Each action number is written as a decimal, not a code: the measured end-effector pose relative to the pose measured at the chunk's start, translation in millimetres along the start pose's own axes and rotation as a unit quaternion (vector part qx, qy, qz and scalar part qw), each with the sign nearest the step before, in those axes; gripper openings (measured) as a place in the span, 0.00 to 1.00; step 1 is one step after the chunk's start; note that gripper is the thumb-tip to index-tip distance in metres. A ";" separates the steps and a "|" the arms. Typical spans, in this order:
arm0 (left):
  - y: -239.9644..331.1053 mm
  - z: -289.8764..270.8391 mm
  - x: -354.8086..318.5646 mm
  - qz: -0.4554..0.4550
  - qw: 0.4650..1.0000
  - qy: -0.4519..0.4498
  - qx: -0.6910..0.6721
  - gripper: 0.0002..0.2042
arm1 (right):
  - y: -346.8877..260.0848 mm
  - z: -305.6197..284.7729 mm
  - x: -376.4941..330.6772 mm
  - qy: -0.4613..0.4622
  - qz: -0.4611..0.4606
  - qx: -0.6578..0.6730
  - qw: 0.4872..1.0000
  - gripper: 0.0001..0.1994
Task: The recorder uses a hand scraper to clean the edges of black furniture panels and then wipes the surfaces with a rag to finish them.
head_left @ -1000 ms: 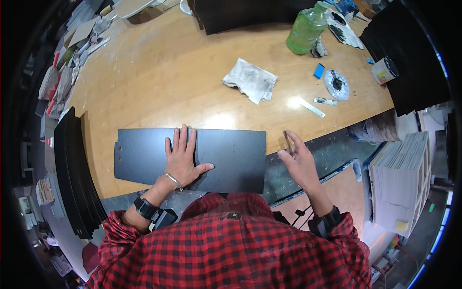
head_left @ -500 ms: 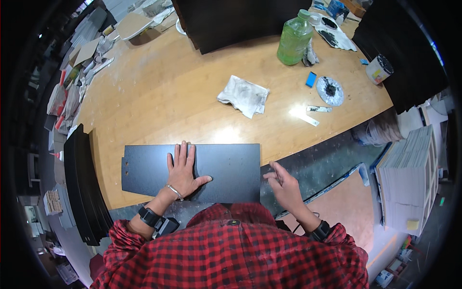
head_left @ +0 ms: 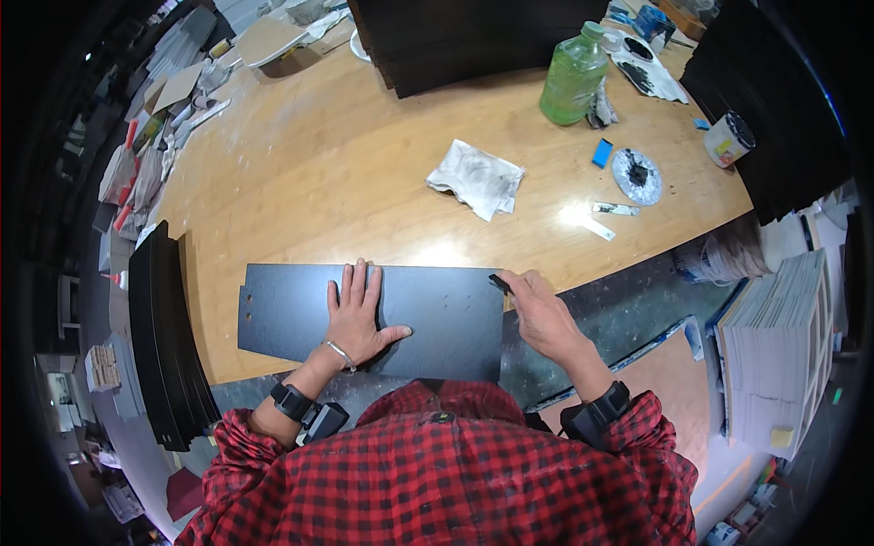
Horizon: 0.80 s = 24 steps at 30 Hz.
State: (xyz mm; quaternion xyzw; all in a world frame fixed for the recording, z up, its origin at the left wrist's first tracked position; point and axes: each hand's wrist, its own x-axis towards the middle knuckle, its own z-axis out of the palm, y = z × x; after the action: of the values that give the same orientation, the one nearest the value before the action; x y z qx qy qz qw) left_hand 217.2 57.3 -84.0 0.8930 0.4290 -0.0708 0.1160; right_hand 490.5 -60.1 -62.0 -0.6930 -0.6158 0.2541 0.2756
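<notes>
A dark board (head_left: 437, 332) lies at the near edge of the wooden table, its long side running left to right, with small holes and a notch at its left end. My left hand (head_left: 360, 323) rests flat on it, fingers stretched toward the far edge and thumb pointing right. At the board's far right corner, my right hand (head_left: 546, 318) is closed round a small black piece (head_left: 499, 283), which touches or nearly touches the right edge. Most of that piece is hidden by my fingers, so its kind cannot be made out.
On the table (head_left: 300, 164) beyond lie a stained white cloth (head_left: 478, 177), a green bottle (head_left: 574, 77), a blue block (head_left: 602, 153), a paint-smeared disc (head_left: 636, 176) and a can (head_left: 729, 139). Stacks of black boards (head_left: 164, 337) stand left, at the back and right.
My right hand has moved up to the board's far right corner, and the small black piece now shows at its fingertips. My left hand keeps its place on the board. The view has shifted slightly.
</notes>
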 end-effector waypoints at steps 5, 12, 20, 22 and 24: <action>-0.7 0.6 -1.2 -0.002 1.000 0.005 0.002 0.52 | -2.9 1.8 6.5 0.005 -0.012 -0.041 0.999 0.20; 2.5 -1.6 0.6 0.001 1.000 0.002 -0.003 0.51 | 11.9 13.4 2.3 -0.003 -0.040 -0.036 0.999 0.22; 1.6 -0.4 0.7 0.002 1.000 0.001 0.000 0.51 | 9.3 12.7 5.7 0.013 -0.067 -0.050 0.996 0.20; 1.3 -2.7 0.3 -0.005 1.000 -0.009 -0.005 0.51 | 6.1 15.3 -7.5 -0.012 -0.099 -0.044 0.994 0.19; 1.3 -3.3 0.1 -0.007 1.000 -0.013 -0.007 0.51 | 5.1 18.0 -23.2 0.025 -0.073 -0.002 0.997 0.19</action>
State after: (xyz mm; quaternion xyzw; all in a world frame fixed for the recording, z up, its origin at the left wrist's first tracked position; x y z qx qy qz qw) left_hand 218.4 57.5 -80.6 0.8882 0.4343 -0.0800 0.1271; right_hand 479.1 -82.3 -78.2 -0.6530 -0.6582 0.2144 0.3073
